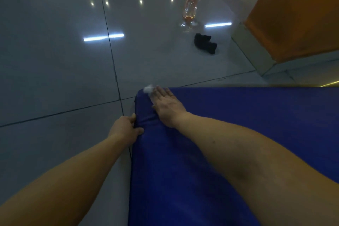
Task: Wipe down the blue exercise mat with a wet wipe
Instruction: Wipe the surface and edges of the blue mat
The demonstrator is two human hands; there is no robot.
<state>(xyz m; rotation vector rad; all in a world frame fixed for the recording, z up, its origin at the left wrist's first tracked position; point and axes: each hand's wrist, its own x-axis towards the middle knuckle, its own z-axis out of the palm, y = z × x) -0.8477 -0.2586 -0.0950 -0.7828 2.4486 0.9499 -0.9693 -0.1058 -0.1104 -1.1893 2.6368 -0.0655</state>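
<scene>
- One blue mat [238, 134] lies on the tiled floor [55, 60].
- Two hands: the left hand [126, 128] curls round the mat's left edge; the right hand [166, 105] lies flat with straight fingers, pressing one white wipe [148, 89] onto the far left corner.
- One spray bottle [190, 7] stands upright.
- One black cloth [205, 43] lies near it.

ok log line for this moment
right hand flat, pressing wipe on mat corner | left hand holds mat edge | bottle, black cloth on floor
</scene>
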